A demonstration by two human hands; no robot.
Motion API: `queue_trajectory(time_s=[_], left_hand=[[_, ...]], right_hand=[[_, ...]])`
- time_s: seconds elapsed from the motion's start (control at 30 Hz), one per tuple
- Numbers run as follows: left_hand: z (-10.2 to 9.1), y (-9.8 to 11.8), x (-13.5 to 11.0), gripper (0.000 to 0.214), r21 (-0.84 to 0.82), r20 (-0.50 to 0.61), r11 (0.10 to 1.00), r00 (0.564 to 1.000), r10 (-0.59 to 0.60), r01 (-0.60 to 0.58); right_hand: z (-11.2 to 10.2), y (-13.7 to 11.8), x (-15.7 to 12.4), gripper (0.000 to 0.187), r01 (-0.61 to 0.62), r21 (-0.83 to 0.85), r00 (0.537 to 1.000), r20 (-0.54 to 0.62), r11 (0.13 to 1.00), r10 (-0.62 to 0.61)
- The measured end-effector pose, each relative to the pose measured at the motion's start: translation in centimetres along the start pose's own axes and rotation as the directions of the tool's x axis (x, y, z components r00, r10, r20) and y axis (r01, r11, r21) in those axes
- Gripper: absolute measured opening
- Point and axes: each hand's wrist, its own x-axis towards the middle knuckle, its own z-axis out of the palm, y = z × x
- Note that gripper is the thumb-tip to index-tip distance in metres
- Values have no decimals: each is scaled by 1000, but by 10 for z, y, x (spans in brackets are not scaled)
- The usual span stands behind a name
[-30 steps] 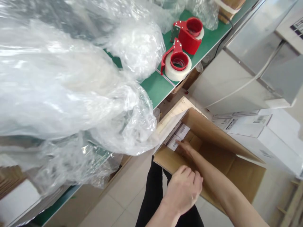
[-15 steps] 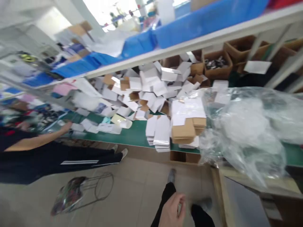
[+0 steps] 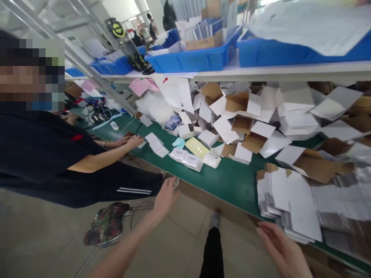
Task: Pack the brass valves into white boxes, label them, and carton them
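My left hand (image 3: pixel 166 195) reaches out just off the front edge of the green bench (image 3: pixel 232 181), with loosely bent fingers and no object visible in it. My right hand (image 3: pixel 279 245) is low in front of a stack of flat white cartons (image 3: pixel 298 200), its thumb and fingers apart and holding nothing visible. Beyond my left hand, two small white boxes (image 3: pixel 188 161) lie side by side on the bench. A white roll (image 3: pixel 212 159), a yellow sheet (image 3: pixel 197 148) and a light-blue piece (image 3: pixel 178 143) are close to them.
Opened white cartons (image 3: pixel 226 129) are heaped along the back of the bench. Blue bins (image 3: pixel 188 61) line the shelf above. At left a co-worker (image 3: pixel 43 143) in dark clothes has hands near small white boxes (image 3: pixel 156 145). A stool (image 3: pixel 107 224) stands behind.
The view has swung left and come closer to the bench and the co-worker. One hand showed near my legs before; now both my arms reach forward, hands apart.
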Motion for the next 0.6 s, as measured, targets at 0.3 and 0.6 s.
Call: queue_trajectory(time_s=[0.3, 0.6], left_hand=[[-2, -102, 222, 79, 147, 211, 912, 913, 348, -382], [3, -98, 189, 54, 348, 182, 905, 965, 188, -242]], right_hand=[[294, -189, 239, 82, 571, -414, 818, 366, 709, -445], [320, -162, 230, 69, 399, -509, 914, 291, 762, -285]])
